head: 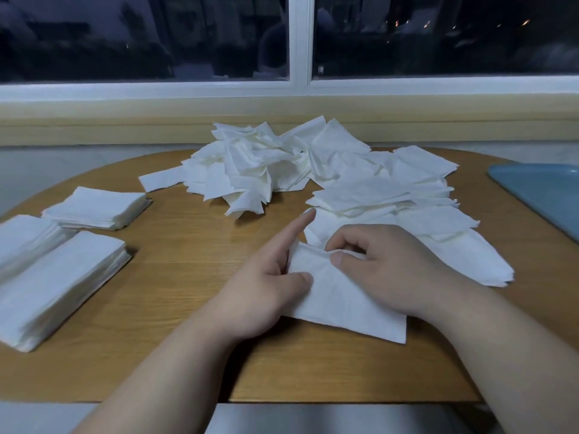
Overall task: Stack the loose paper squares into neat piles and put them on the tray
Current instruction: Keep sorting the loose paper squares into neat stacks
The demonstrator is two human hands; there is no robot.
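Partly cropped tray, stacks cut off left, hands pinching square

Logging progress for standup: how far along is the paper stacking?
Done: three neat piles sit at the wooden table's left. In hand: left hand and right hand hold one paper square. Left: the loose heap is unsorted, and no pile shows on the visible part of the blue tray.

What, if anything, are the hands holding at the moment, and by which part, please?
One paper square: the right hand pinches its far edge between thumb and fingers, and the left hand holds its left edge, thumb on top.
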